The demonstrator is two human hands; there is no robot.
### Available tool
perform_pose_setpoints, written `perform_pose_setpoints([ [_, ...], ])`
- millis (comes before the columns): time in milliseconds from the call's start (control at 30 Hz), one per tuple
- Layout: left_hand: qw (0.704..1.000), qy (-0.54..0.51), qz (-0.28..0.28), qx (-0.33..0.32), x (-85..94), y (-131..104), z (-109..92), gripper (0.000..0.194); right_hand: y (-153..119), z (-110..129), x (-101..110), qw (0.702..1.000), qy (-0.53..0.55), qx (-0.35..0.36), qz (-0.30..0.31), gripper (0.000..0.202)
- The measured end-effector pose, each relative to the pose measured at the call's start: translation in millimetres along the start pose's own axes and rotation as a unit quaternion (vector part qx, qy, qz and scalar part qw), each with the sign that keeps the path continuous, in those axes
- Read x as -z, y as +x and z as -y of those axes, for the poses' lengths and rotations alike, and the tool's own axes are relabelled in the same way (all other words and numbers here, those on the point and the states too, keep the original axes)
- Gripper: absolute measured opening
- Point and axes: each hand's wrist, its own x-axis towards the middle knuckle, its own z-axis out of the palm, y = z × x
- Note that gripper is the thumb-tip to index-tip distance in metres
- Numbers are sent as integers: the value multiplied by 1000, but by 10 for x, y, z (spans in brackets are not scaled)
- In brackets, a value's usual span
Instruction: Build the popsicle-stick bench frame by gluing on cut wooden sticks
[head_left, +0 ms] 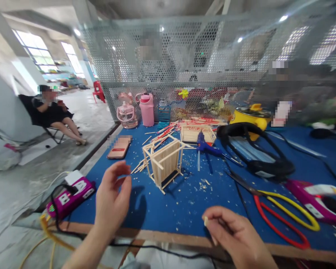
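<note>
My left hand (114,198) is raised over the left part of the table, fingers curved and apart, holding nothing. Just right of it a small frame model made of wooden sticks (166,160) stands on the blue tabletop, not touched by either hand. Near the front edge my right hand (229,231) pinches a short wooden stick (206,221) between thumb and fingertips; most of the stick is hidden by the fingers. Beyond the model lies a blue glue gun (208,148), resting by a flat stick-built tray (197,135).
Large scissors (282,213) with red and yellow handles lie at the right. A black headband-like strap (254,153), a yellow pot (249,118), a phone (120,147), pink bottles (147,110) and purple boxes (72,198) surround the work area. A perforated screen (168,71) stands behind; a person sits at left.
</note>
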Motion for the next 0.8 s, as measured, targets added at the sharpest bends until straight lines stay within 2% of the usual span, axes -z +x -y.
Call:
perform_pose_setpoints([
  [33,999,-36,0,21,-26,-162,-28,34,-20,-1,-35,999,-18,34,-1,22],
  [67,993,-76,57,69,-69,-313,-53,29,-39,0,-74,997,-37,74,7,19],
  [133,943,-154,240,171,-184,-547,-88,29,-73,6,-150,984,-61,159,43,18],
  [200,885,-209,368,194,-299,-661,-102,35,-98,7,-207,972,-66,213,68,19],
  [267,856,-241,420,181,-382,-680,-93,40,-122,-1,-238,969,-64,234,53,21],
  [333,839,-264,435,192,-426,-662,-64,37,-149,-19,-259,971,-69,229,17,20],
  [433,811,-280,453,244,-449,-657,2,33,-188,-65,-290,972,-98,214,-10,22],
  [533,811,-251,447,283,-461,-666,56,38,-196,-154,-177,967,-146,209,-4,18],
  [567,817,-242,434,291,-464,-658,63,40,-183,-200,-62,965,-165,204,-18,20],
  [600,827,-239,413,297,-466,-641,64,41,-160,-256,101,963,-176,200,-39,33],
  [633,838,-241,387,301,-466,-615,58,43,-124,-323,307,957,-200,182,-105,46],
  [700,855,-252,335,305,-464,-539,35,46,-20,-488,794,915,-312,119,-228,48],
  [767,866,-261,301,302,-468,-453,15,49,102,-680,1259,870,-402,79,-276,47],
  [800,869,-265,292,298,-475,-416,12,50,156,-773,1443,857,-428,76,-276,45],
])
